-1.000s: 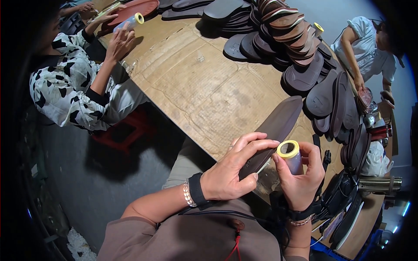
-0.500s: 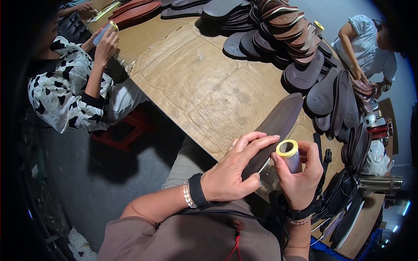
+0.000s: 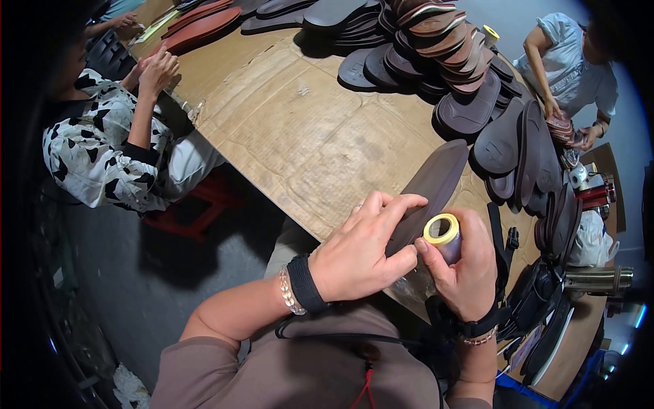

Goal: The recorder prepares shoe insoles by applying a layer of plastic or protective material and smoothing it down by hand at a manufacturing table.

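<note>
Bright tabletop, dark rim

Light is falling brightly on the cardboard-covered table, and a pale sheen is spreading across its middle. The grey floor is lying dimmer, with deep shadow pooling around the red stool. Dark shadow is gathering beside the stacked soles. The metal cylinder is catching sharp highlights, while light strips are glowing bluish-white near the lower right rim. Fisheye distortion is bending straight edges, and blackness is swallowing the corners. The left hand and right hand are showing crisply; detail toward the rim is softening.
</note>
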The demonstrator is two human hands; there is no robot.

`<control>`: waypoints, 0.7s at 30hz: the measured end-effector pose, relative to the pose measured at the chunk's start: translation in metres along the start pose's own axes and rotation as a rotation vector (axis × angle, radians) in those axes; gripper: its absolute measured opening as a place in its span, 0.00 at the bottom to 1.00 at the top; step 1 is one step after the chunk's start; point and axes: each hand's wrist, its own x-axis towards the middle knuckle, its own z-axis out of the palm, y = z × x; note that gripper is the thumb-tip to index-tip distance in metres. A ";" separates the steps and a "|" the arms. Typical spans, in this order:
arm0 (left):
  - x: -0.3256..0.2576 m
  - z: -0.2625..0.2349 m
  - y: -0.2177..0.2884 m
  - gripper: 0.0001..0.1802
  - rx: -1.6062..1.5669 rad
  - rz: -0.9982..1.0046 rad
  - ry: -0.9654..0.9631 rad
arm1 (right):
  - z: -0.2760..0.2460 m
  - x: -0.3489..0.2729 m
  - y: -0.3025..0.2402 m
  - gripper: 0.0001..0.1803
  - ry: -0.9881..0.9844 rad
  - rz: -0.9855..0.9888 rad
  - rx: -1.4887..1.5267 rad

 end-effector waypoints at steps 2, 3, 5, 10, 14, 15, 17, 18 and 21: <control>0.001 0.000 -0.001 0.36 0.025 -0.008 -0.022 | -0.003 0.002 0.005 0.22 -0.028 -0.039 0.035; 0.002 0.001 -0.003 0.36 0.025 -0.008 -0.021 | -0.005 0.003 0.006 0.20 -0.058 -0.080 0.072; 0.001 0.004 -0.007 0.37 0.007 0.022 -0.008 | -0.010 0.004 0.003 0.20 -0.114 0.034 0.193; 0.001 0.002 -0.004 0.38 -0.027 -0.011 -0.024 | -0.009 -0.003 0.023 0.22 -0.006 0.143 0.490; 0.000 0.004 -0.003 0.39 -0.019 -0.007 -0.034 | 0.002 0.002 0.025 0.25 0.219 0.140 0.210; -0.001 0.004 -0.003 0.39 -0.019 -0.009 -0.035 | 0.003 0.003 0.024 0.25 0.218 0.141 0.211; -0.002 0.004 -0.002 0.39 -0.020 -0.031 -0.036 | 0.004 0.005 0.021 0.25 0.237 0.061 0.086; -0.002 0.004 -0.002 0.39 -0.020 -0.032 -0.037 | 0.004 0.005 0.020 0.25 0.236 0.061 0.086; -0.003 0.003 -0.001 0.39 -0.019 -0.030 -0.029 | 0.005 0.004 0.017 0.24 0.244 0.069 0.047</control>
